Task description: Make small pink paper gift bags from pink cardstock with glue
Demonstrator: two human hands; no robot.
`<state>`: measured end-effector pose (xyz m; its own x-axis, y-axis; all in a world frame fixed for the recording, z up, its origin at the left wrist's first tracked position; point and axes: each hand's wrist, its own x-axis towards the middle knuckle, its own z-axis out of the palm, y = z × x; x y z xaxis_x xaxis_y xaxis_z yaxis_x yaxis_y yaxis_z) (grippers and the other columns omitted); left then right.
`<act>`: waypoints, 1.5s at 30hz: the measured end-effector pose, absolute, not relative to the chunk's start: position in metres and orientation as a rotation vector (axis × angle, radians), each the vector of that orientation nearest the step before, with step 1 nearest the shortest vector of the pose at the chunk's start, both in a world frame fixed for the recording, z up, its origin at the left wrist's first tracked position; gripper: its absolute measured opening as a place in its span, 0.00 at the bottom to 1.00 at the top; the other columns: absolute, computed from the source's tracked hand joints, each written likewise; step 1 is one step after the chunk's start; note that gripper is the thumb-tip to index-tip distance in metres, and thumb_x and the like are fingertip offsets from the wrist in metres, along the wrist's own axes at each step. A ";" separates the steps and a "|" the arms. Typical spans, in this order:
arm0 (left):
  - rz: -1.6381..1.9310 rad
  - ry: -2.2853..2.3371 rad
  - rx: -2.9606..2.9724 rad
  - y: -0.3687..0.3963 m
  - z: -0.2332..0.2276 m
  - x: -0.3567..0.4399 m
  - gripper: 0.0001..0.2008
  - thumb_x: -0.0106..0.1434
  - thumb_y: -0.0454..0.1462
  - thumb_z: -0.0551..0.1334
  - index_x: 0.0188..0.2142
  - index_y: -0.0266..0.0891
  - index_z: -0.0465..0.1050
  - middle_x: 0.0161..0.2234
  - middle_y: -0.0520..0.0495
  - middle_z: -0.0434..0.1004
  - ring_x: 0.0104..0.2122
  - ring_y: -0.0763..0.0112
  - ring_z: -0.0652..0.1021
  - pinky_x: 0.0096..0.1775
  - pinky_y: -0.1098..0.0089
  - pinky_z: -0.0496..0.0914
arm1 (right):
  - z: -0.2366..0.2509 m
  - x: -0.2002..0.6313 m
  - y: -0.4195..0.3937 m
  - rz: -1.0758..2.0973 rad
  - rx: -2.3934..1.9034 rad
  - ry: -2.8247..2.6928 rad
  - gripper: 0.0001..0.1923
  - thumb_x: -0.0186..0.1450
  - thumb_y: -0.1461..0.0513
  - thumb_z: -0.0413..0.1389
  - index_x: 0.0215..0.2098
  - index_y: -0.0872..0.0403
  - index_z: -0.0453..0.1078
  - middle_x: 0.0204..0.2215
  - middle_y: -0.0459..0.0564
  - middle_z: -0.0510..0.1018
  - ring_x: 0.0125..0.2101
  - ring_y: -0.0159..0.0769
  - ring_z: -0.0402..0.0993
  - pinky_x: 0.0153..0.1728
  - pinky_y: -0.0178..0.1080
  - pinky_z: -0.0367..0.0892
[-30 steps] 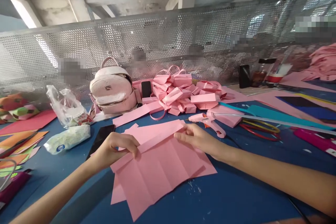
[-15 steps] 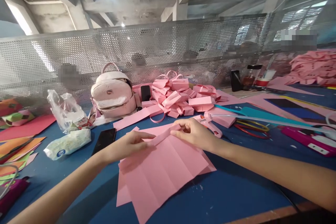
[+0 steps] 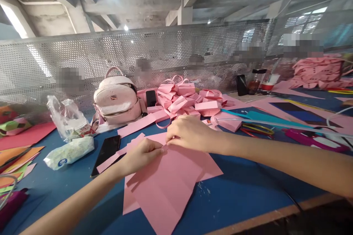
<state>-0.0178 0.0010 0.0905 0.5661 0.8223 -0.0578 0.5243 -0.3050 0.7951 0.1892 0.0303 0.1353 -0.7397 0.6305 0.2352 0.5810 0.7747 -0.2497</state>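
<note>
A creased pink paper sheet (image 3: 168, 187) lies over other pink sheets on the blue table, its lower corner pointing toward me. My left hand (image 3: 142, 156) is closed at the sheet's upper left edge, thumb and fingers pinching it. Close beside it, my right hand (image 3: 190, 134) bends over the top edge with its fingers closed on the paper; its fingertips are partly hidden. A narrow pink paper strip (image 3: 109, 162) sticks out left of my left hand, across a black phone (image 3: 106, 152).
Behind my hands is a heap of folded pink paper pieces (image 3: 179, 97), with a glue gun (image 3: 211, 122) partly hidden by my right hand. A backpack (image 3: 116, 99), a tissue pack (image 3: 70, 152) and a plastic bag (image 3: 66, 117) stand left. A perforated metal screen (image 3: 165, 44) borders the back.
My right hand has moved left, close to my left hand. The pink sheet has turned and its folded top band is now covered. A narrow strip now shows over the phone.
</note>
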 end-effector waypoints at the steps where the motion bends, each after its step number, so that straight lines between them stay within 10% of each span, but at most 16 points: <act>1: 0.473 1.100 1.993 -0.003 0.092 -0.017 0.24 0.68 0.51 0.54 0.22 0.41 0.51 0.22 0.58 0.48 0.23 0.75 0.53 0.25 0.71 0.50 | 0.135 0.187 0.031 0.241 -0.934 -2.683 0.08 0.62 0.67 0.61 0.27 0.51 0.81 0.27 0.46 0.83 0.32 0.39 0.74 0.31 0.38 0.54; 16: 0.545 1.214 1.924 -0.009 0.066 -0.061 0.28 0.68 0.57 0.52 0.22 0.42 0.48 0.22 0.58 0.45 0.22 0.76 0.50 0.24 0.71 0.48 | 0.147 0.222 0.062 0.468 -0.944 -2.479 0.11 0.69 0.58 0.54 0.37 0.52 0.77 0.35 0.47 0.82 0.33 0.34 0.74 0.33 0.36 0.61; 37: 0.575 1.188 1.923 -0.031 0.063 -0.091 0.25 0.72 0.52 0.50 0.23 0.41 0.53 0.23 0.56 0.50 0.26 0.73 0.55 0.28 0.71 0.54 | 0.123 0.251 0.054 0.783 -0.995 -2.329 0.11 0.64 0.60 0.56 0.26 0.53 0.76 0.24 0.47 0.81 0.26 0.34 0.76 0.30 0.38 0.68; 45: 0.573 1.127 1.928 -0.020 0.065 -0.081 0.25 0.71 0.53 0.51 0.23 0.40 0.55 0.24 0.55 0.54 0.27 0.73 0.58 0.30 0.71 0.56 | 0.130 0.232 0.034 0.312 -0.933 -2.398 0.13 0.67 0.58 0.60 0.50 0.47 0.76 0.48 0.49 0.81 0.49 0.44 0.74 0.49 0.45 0.64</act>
<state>-0.0810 -0.0204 0.0646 0.4979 0.8671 -0.0156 0.4986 -0.2715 0.8232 0.2319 0.0341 0.1303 -0.6128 0.6799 0.4027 0.5540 0.7331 -0.3946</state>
